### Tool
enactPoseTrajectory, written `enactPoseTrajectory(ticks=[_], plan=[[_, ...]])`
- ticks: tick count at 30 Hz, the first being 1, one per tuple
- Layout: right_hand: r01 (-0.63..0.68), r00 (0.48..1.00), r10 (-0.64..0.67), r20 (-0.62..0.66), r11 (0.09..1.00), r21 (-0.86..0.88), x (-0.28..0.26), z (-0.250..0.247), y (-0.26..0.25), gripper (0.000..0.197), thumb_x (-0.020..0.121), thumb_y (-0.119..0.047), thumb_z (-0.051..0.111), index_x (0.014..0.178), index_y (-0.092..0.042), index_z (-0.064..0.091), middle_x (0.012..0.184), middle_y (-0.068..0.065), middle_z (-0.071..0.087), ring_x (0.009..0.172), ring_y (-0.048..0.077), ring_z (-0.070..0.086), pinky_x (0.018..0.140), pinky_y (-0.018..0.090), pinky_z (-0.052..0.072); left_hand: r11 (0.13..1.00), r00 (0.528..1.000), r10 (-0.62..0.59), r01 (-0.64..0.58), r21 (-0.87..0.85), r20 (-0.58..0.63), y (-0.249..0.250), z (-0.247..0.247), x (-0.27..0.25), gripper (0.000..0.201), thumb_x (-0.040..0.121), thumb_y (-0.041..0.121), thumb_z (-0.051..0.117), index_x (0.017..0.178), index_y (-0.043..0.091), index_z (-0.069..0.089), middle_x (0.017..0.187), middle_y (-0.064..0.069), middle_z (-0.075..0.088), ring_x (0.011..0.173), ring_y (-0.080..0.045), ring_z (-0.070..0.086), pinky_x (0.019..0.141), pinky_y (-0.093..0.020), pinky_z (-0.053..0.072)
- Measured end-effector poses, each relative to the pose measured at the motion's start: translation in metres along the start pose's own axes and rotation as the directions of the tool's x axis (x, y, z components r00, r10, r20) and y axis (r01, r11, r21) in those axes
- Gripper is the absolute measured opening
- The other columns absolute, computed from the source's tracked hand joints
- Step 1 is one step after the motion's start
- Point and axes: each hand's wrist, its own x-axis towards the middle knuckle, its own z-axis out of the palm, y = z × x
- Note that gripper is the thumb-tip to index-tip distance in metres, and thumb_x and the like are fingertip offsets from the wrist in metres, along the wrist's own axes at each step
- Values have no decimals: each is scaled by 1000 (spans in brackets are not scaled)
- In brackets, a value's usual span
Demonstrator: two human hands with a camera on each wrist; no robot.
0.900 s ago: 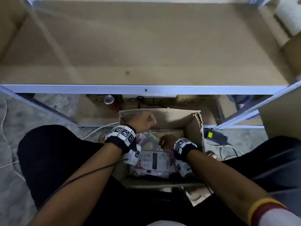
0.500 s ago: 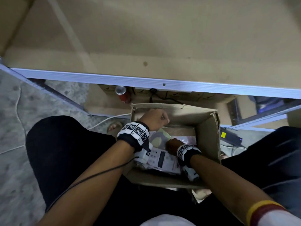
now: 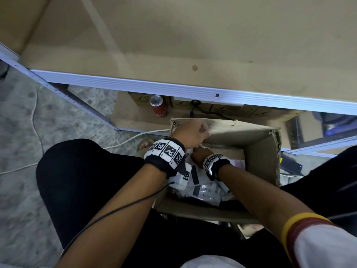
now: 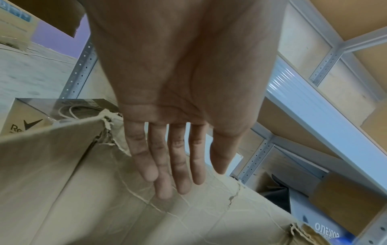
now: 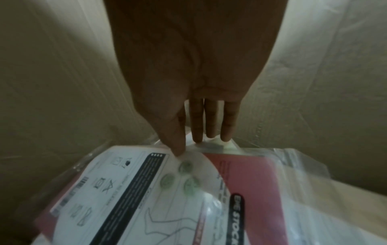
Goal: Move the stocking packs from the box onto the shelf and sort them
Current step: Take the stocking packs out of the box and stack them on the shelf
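Observation:
An open cardboard box [image 3: 258, 146] stands on the floor between my knees, below the bare brown shelf board [image 3: 193, 45]. Several stocking packs [image 3: 202, 187] in clear plastic lie inside it. My right hand [image 3: 199, 153] is down in the box at its far left. There its thumb and fingers [image 5: 227, 132] pinch the far edge of the top stocking pack [image 5: 146, 190], a white card with a black stripe; a pink-carded pack [image 5: 251, 179] lies beside it. My left hand [image 3: 190, 132] hovers at the box's far left corner. Its fingers [image 4: 178, 179] are straight over the inner wall [image 4: 83, 199] and hold nothing.
The shelf's pale metal front rail [image 3: 154, 88] runs across above the box. A red drinks can [image 3: 158, 106] and flat cartons sit under the shelf behind the box. A white cable [image 3: 135, 137] trails over the speckled floor at left. My knees flank the box.
My right hand has slid from the middle of the box to its far left, close under the left hand. The left hand stays at the far corner. The view has tilted down.

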Motion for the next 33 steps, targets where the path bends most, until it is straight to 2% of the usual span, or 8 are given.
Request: enactPoseTrajectory(ticks=[6, 11, 15, 20, 22, 27, 29, 33], plan=[[-30, 998, 31, 62, 999, -16, -3, 3, 5, 42, 98, -11, 53, 140, -7, 49, 150, 21, 36, 139, 36, 35, 111, 48, 38, 1000, 1000, -8, 8, -8, 1, -5, -6, -1, 16, 95, 36, 60, 101, 23, 67, 103, 5, 68, 97, -15, 62, 79, -30, 46], [-153, 977, 122, 175, 973, 171, -22, 21, 10, 47, 100, -17, 51, 145, -10, 39, 151, 18, 39, 137, 33, 42, 113, 44, 36, 1000, 1000, -11, 11, 5, 11, -8, -5, 0, 16, 95, 37, 60, 101, 24, 67, 102, 6, 67, 96, -15, 61, 81, -32, 47], [-234, 965, 172, 198, 904, 358, -41, 40, 9, 74, 97, -25, 62, 157, -23, 19, 158, 7, 32, 142, 25, 40, 115, 40, 34, 998, 1000, -6, 5, 56, 5, -4, 1, -4, 17, 95, 38, 60, 102, 24, 67, 103, 7, 66, 97, -16, 61, 84, -33, 49], [-221, 968, 158, 194, 902, 370, -51, 41, 3, 84, 94, -18, 65, 158, -21, 11, 153, 12, 40, 135, 28, 48, 109, 42, 41, 998, 1000, -20, 19, 64, 19, -6, 11, -14, 18, 94, 34, 62, 101, 19, 70, 108, 2, 71, 102, -18, 64, 91, -33, 52], [-223, 968, 161, 191, 903, 367, -55, 42, 2, 81, 94, -17, 65, 158, -19, 16, 152, 12, 41, 134, 29, 48, 109, 41, 42, 996, 1000, -18, 16, 86, 19, -8, 15, -18, 19, 94, 35, 61, 100, 19, 71, 107, 3, 72, 101, -18, 64, 86, -29, 50], [-211, 970, 153, 188, 916, 341, -65, 33, 0, 54, 93, -18, 66, 143, -7, 47, 142, 17, 52, 127, 34, 54, 105, 43, 46, 996, 1000, -20, 19, 82, 13, -9, 18, -21, 19, 94, 35, 63, 100, 19, 72, 96, 7, 67, 97, -15, 62, 80, -24, 42], [-190, 977, 149, 152, 933, 305, -71, 28, 5, 48, 91, -20, 68, 134, -4, 56, 136, 18, 56, 121, 33, 59, 99, 42, 51, 997, 1000, -16, 15, 78, 12, -6, 18, -17, 19, 94, 35, 63, 101, 19, 72, 100, 4, 67, 99, -16, 61, 85, -27, 46], [-232, 972, 208, 109, 918, 320, -91, 9, 32, 44, 89, -19, 69, 126, 1, 55, 129, 21, 56, 116, 34, 59, 99, 42, 50, 997, 999, -6, 4, 78, 32, 5, 28, -9, 18, 95, 33, 63, 102, 19, 73, 116, -2, 69, 110, -20, 62, 98, -35, 48]])
